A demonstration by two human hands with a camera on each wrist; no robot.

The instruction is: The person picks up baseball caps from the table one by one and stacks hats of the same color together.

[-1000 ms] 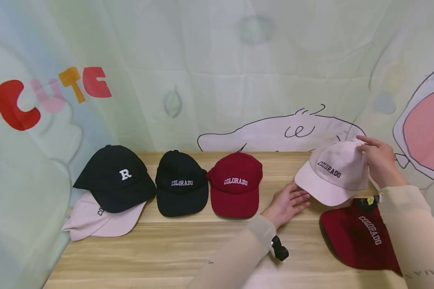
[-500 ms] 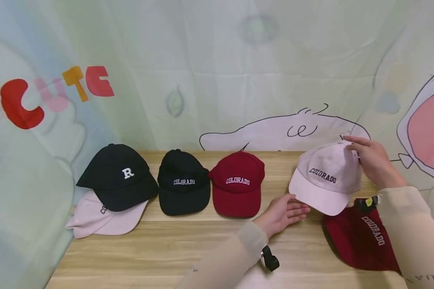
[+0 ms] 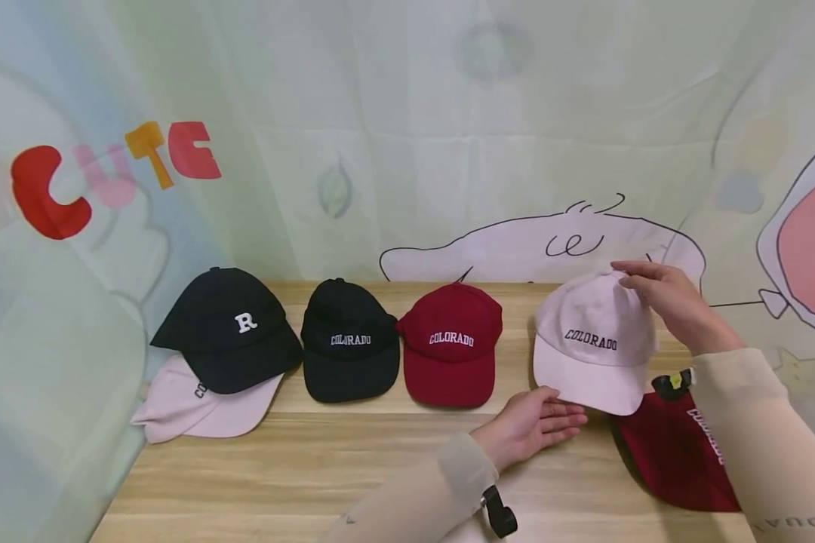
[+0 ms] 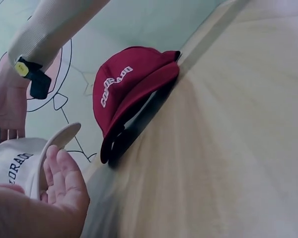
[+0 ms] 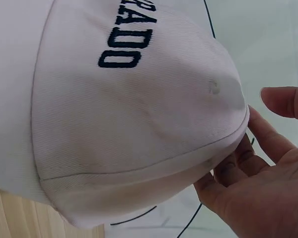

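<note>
In the head view a pale pink cap (image 3: 601, 332) lettered COLORADO is held between both hands at the right, its brim toward me. My right hand (image 3: 665, 298) holds it at the top and back of the crown; in the right wrist view the fingers (image 5: 258, 148) lie against the back edge and the thumb stands off the cloth. My left hand (image 3: 533, 426) is at the brim's front left corner, palm up, thumb at the brim's edge and fingers beneath. The left wrist view has the brim (image 4: 64, 136) between left thumb and fingers.
A red cap (image 3: 672, 452) lies under my right forearm. Left of the pink cap stand another red cap (image 3: 451, 354) and a black COLORADO cap (image 3: 349, 354). A black R cap (image 3: 231, 324) lies over a pink one (image 3: 217, 418). A printed curtain (image 3: 407, 151) backs the wooden table (image 3: 278, 483).
The pink cap has moved left and down in my right hand, turning to face me more squarely. My left hand has come lower, its thumb now at the brim. The view has shifted slightly.
</note>
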